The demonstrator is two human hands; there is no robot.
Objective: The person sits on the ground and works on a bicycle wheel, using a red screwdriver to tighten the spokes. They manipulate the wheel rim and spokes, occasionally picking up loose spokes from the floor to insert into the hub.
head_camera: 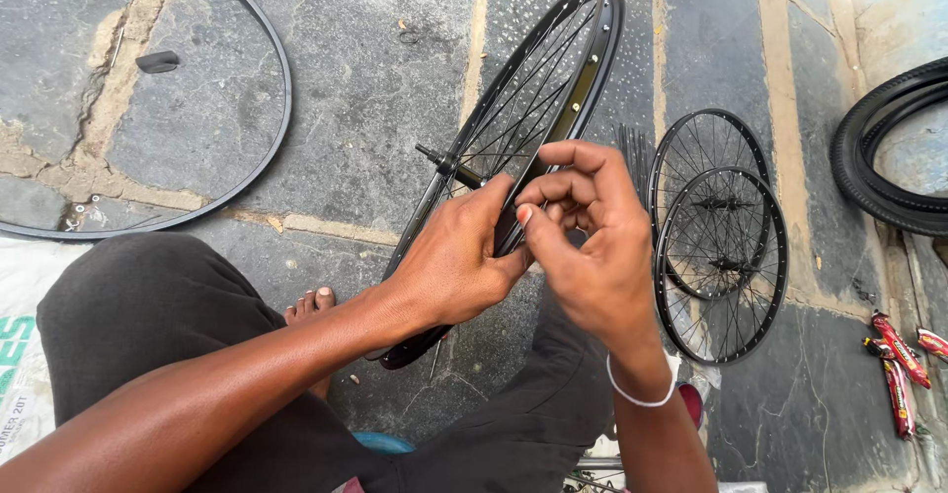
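So I've got the wheel (523,108) standing on edge between my knees, rim leaning away from me, axle (434,154) poking out toward my left. Both hands are bunched at the near part of the rim. My left hand (456,256) is pressed against the rim with thumb and fingers closed on it, basically steadying it. My right hand (585,241) is curled just beside it, fingertips pinched together on something tiny at the rim. Can't actually tell what, it's hidden behind my fingers; my guess is a spoke end or nipple.

Looks to me like I'm mid spoke work on this wheel, one spoke at a time. Next move probably needs a fine twist with the right fingertips while the left keeps the rim from rolling, and not dropping whatever small bit I'm pinching.

Count of stuff around the grip:
- 1 wheel in hand
- 2 smaller spoked wheels (721,256) flat on the ground just right of my right hand, overlapping
- 1 bundle of loose spokes (632,157) between them and my wheel
- 1 bare rim (247,157) well off to the left
- tyres (879,157) far right, looks like a stacked couple
- a few red wrappers (899,365) lower right
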